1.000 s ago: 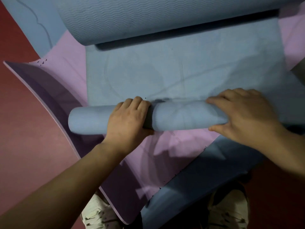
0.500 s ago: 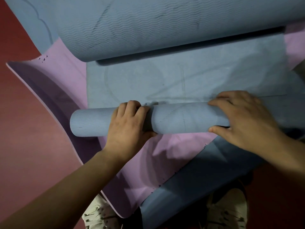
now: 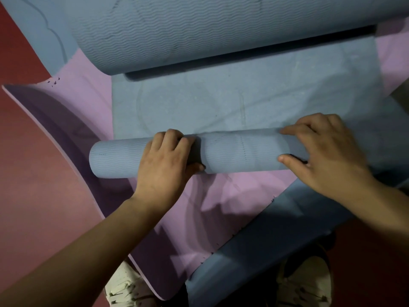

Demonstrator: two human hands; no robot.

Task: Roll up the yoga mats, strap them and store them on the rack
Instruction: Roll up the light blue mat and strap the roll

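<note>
Nearest to you, your two pale shoes, the left shoe (image 3: 124, 289) and the right shoe (image 3: 305, 282), are showing at the bottom edge, standing on the red floor (image 3: 33, 162). A second blue mat (image 3: 254, 251) is lying partly over them and running off to your right. Under it, a purple mat (image 3: 221, 196) is spreading out. Its left edge is curling up off the floor and showing a darker underside.

Just past that, the roll (image 3: 239, 151) is lying crosswise on the purple mat. It is the tightly wound near end of the blue yoga mat (image 3: 243, 103). Your left hand (image 3: 163, 165) is gripping the roll left of its middle, with the fingers curled over the top and the thumb tucked against the near side. Your right hand (image 3: 327, 156) is gripping its right end the same way, fingers arched over the top and the thumb pressing the near face. The roll's left end is sticking out free beyond your left hand, showing its wavy ribbed outer skin.

Beyond the roll, the unrolled stretch of the blue yoga mat is lying flat on the purple mat, with faint curved lines printed on it.

Farthest off, a large blue curl (image 3: 199, 29) with the same wavy ribbing is arching over the far end of that flat stretch and casting a dark shadow beneath. Whether it belongs to the same mat, I cannot tell.
</note>
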